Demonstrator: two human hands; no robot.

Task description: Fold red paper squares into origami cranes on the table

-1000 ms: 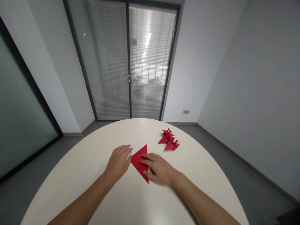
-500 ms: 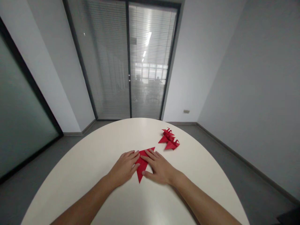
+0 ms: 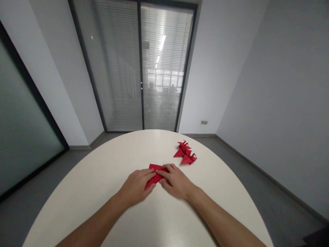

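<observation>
A folded piece of red paper [image 3: 153, 175] lies on the white round table [image 3: 108, 171], partly lifted between my two hands. My left hand [image 3: 136, 187] grips its near left edge with thumb and fingers. My right hand [image 3: 174, 180] pinches its right side, fingers curled over the top. Most of the paper is hidden under my fingers.
Several finished red paper figures [image 3: 185, 153] sit in a small heap on the table beyond my right hand. Behind the table are glass doors with blinds [image 3: 140, 68], grey walls and a grey floor.
The red triangle lay flat under my spread fingers, then turned. Now both hands have closed on it and are folding it up; it looks narrower.
</observation>
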